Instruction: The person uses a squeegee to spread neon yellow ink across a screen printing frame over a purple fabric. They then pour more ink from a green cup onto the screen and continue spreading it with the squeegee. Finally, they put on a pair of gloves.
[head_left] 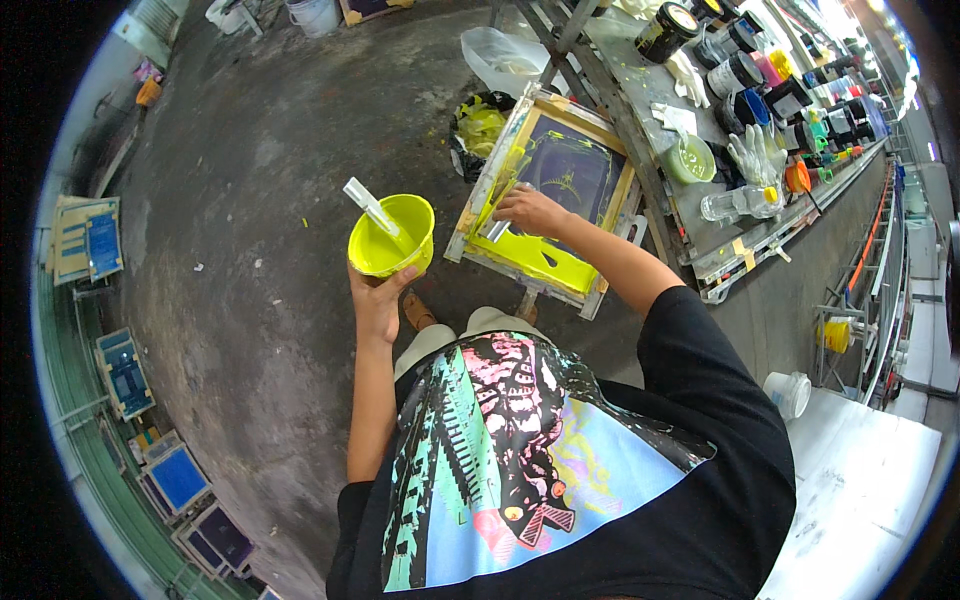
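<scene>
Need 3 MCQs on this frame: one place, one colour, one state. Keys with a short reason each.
1. Where is the printing screen frame?
A) flat on the floor
B) propped against the workbench
C) hung on a wall

2. What colour is the bowl?
A) yellow
B) red
C) white

3. What is the left hand doing?
A) hanging free
B) resting on the bench
C) holding the bowl from below

Answers: 1 B, the frame leans tilted at the bench edge. 2 A, bowl and ink are bright yellow. 3 C, its fingers wrap the bowl's underside while the right hand works a tool on the screen.

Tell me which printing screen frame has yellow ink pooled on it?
The wooden-framed screen under the right hand, leaning by the workbench. The blue-meshed frames along the left wall show no yellow ink.
</scene>
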